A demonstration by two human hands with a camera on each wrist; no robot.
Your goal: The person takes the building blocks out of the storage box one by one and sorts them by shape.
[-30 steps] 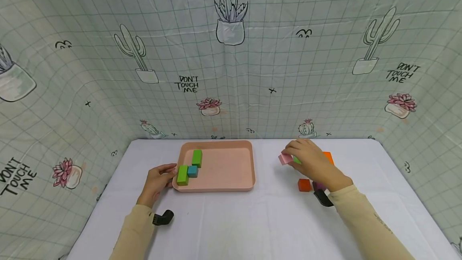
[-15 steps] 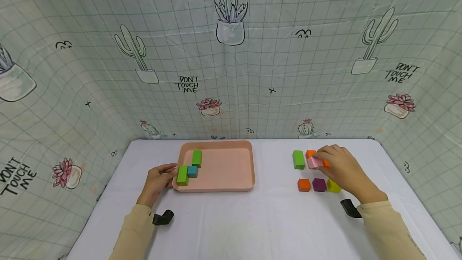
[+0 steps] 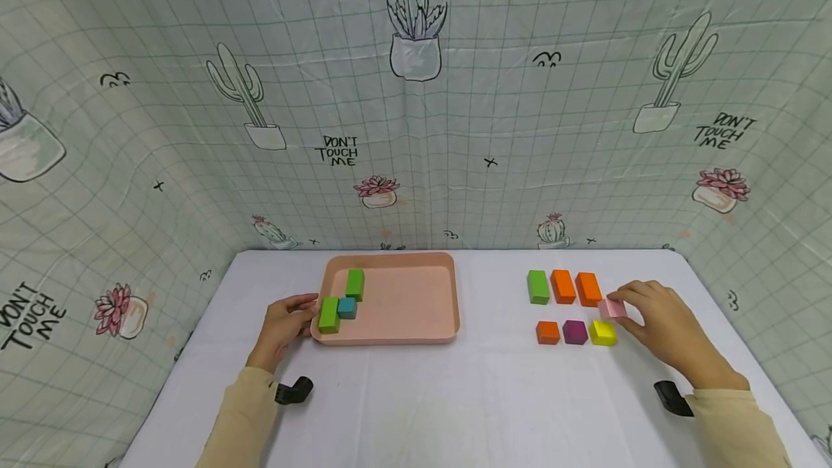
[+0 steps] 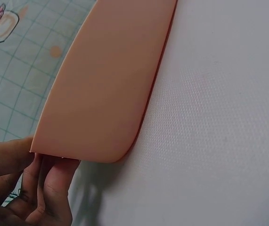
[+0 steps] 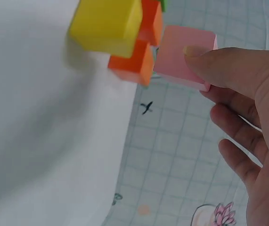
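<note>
Currently, the right hand (image 3: 669,331) pinches a pink cube (image 3: 609,309); the left hand (image 3: 281,327), fingers curled, grips a peach tray's (image 3: 406,302) end.

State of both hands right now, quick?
Left hand: closed, gripping the left edge of the tray.
Right hand: closed, pinching the pink block.

The cloth (image 3: 455,107) reads "DON'T TOUCH ME" (image 3: 340,152), apparently thrice.
</note>
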